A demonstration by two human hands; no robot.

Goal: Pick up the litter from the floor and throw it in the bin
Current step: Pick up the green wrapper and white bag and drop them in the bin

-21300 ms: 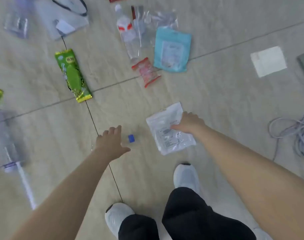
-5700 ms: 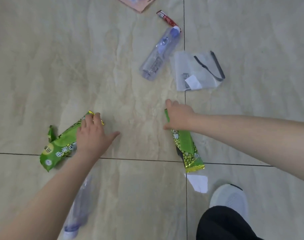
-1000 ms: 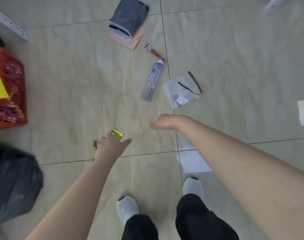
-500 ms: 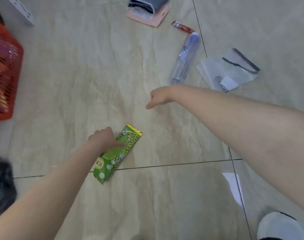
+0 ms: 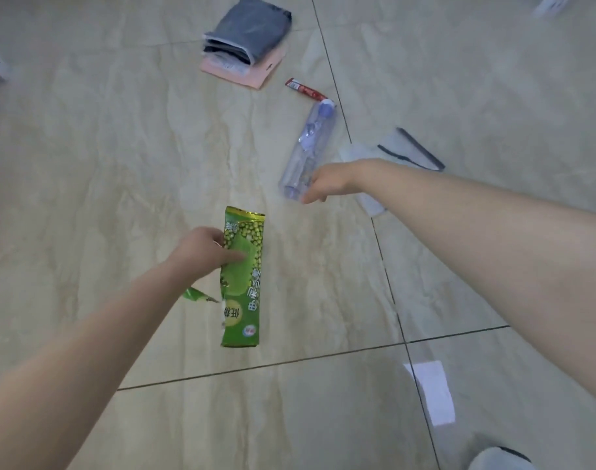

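left hand (image 5: 201,251) grips green wrapper (image 5: 244,279); right hand (image 5: 327,179) at bottle (image 5: 308,150).

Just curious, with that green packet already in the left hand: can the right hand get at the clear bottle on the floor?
Probably yes. The right hand is already at the lower end of the clear bottle, with nothing lying between them.

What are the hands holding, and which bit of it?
The left hand pinches the green snack wrapper by its left edge, in the upper half. The right hand is at the clear bottle's bottom end; whether it grips cannot be told.
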